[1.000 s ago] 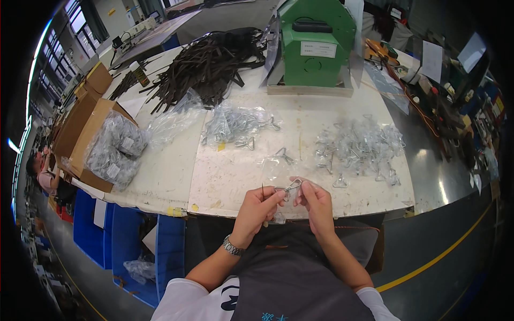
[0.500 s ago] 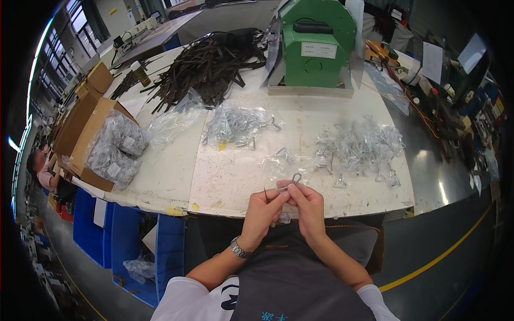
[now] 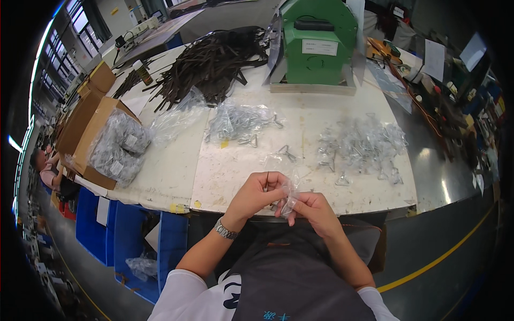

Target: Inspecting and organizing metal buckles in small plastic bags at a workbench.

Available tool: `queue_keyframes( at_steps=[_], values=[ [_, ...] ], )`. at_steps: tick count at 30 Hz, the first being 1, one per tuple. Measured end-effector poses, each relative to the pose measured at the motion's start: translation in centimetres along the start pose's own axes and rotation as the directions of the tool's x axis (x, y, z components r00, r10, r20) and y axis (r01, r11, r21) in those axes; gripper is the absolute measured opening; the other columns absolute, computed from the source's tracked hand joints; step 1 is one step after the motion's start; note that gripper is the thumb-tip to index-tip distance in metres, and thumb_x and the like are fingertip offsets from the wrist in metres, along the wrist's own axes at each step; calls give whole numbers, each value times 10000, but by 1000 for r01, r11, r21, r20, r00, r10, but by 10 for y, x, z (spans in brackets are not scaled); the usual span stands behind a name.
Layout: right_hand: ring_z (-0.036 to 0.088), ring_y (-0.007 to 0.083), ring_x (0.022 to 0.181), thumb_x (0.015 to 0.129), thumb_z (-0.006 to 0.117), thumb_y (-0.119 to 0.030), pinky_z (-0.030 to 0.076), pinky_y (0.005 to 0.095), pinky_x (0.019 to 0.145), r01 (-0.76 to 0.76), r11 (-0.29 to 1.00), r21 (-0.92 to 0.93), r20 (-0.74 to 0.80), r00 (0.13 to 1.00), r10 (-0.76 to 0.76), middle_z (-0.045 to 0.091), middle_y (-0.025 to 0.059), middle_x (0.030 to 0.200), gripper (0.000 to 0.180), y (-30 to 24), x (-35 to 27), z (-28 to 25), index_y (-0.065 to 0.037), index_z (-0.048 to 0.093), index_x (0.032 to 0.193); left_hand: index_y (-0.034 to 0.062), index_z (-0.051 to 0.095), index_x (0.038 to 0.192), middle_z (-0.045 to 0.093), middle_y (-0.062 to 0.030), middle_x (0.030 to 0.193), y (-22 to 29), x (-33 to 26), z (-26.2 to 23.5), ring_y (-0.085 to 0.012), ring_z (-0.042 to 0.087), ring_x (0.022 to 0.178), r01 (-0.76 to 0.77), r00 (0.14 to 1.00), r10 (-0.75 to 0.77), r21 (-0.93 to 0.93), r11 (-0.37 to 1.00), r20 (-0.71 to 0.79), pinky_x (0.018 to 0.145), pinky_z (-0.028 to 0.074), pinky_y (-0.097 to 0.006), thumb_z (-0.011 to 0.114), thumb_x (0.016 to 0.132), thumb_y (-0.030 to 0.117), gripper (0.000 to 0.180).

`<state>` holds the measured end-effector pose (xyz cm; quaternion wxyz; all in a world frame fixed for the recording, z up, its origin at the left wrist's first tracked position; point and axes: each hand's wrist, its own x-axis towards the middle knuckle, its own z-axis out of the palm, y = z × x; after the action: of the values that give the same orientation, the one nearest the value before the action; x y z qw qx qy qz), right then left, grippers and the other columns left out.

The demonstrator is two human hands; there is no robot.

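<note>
My left hand [image 3: 261,193] and my right hand [image 3: 317,212] meet at the table's near edge, both with fingers closed. They grip a small crumpled clear plastic bag [image 3: 290,202] between them. Whatever is inside the plastic is too blurred to make out. Just beyond my hands lies a triangular metal ring [image 3: 287,153], partly on clear plastic film. To its right is a spread-out pile of metal rings in clear bags [image 3: 364,147]. Another pile of clear bags with metal pieces [image 3: 238,125] sits farther back on the left.
On the white table [image 3: 235,187] stand a green machine [image 3: 315,53] and a heap of dark brown straps [image 3: 209,64]. An open cardboard box [image 3: 85,144] of bagged parts sits at the left. Blue bins [image 3: 174,241] stand below; a person [image 3: 51,171] is at the far left.
The metal loop that showed between my fingertips is no longer distinct; clear plastic is now there. My hands have come slightly nearer to me and my right hand has shifted to the right.
</note>
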<state>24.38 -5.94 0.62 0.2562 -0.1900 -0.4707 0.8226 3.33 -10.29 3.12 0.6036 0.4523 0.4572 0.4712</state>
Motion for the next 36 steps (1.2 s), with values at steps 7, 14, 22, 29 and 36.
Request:
queue_keyframes(
  at_steps=[7,14,22,29,36],
  values=[
    [681,129,863,1046,672,-158,547,274,826,10,779,-627,-133,984,-120,747,110,974,250,-24,-5,13,46,706,1185,-3,703,971,693,31,804,-25,2,17,-9,550,705,-136,952,189,221,966,-240,605,401,-204,660,926,26,69],
    [626,105,661,1044,664,-130,497,276,619,58,769,-637,-192,954,-231,665,59,771,186,-5,-1,20,42,731,1024,28,717,1112,656,32,816,-21,-3,-12,2,384,532,-38,996,3,-394,918,-90,486,257,-194,676,988,81,141],
    [612,76,673,1055,639,-112,499,235,627,-60,916,-397,-16,998,58,711,36,850,209,-29,-19,-9,64,745,1010,17,594,1465,773,-25,1059,-10,4,-46,-102,635,768,-247,967,180,481,841,182,726,543,-273,491,1069,78,414],
    [596,66,639,1057,614,-99,488,242,596,-71,850,-522,-162,987,-17,703,28,811,201,-21,-21,-2,49,748,1080,44,553,1505,764,-59,845,38,-17,5,-111,568,612,-70,946,-116,537,841,304,644,522,-274,477,1091,95,424],
    [587,66,622,1063,587,-87,477,240,578,-17,892,-452,-257,960,-112,702,36,820,204,9,-16,4,36,738,1123,14,574,1479,723,-47,827,-18,-15,9,-95,594,669,62,993,-91,331,942,71,650,517,-256,501,1084,61,405]
  ],
)
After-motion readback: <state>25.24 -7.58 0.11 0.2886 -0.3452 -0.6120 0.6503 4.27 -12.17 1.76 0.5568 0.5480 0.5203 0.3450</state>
